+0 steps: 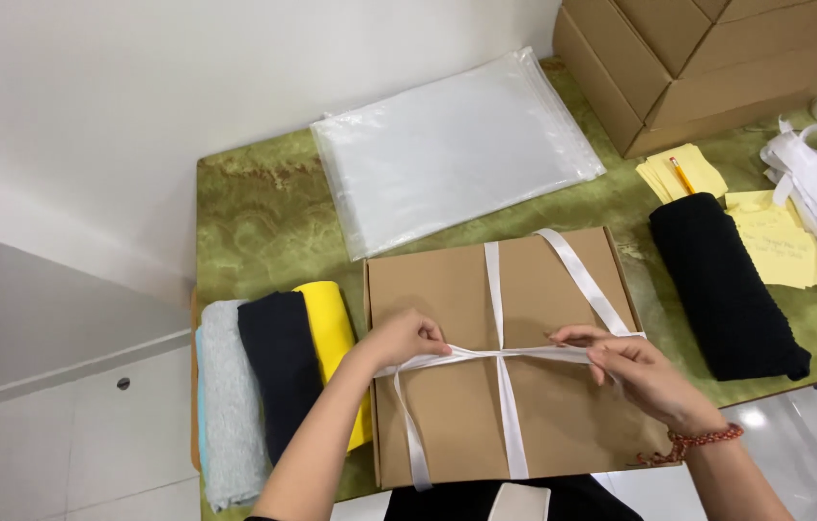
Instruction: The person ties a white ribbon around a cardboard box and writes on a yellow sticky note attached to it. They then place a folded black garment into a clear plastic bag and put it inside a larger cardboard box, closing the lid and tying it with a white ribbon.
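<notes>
Both hands, left (408,338) and right (625,365), pinch the thin white satin ribbon (502,354) crossing the flat brown cardboard box (456,289) on the green counter (263,222); soft, slippery, likely best gripped near the crossing.

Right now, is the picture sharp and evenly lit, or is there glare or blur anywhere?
Head view: light is soft and even, with faint shadows under the left hand and right hand; the cardboard box and white ribbon look sharp; mild sheen on the clear plastic bags; a bright reflection on the glossy floor; straight edges bow slightly toward the corners.
</notes>
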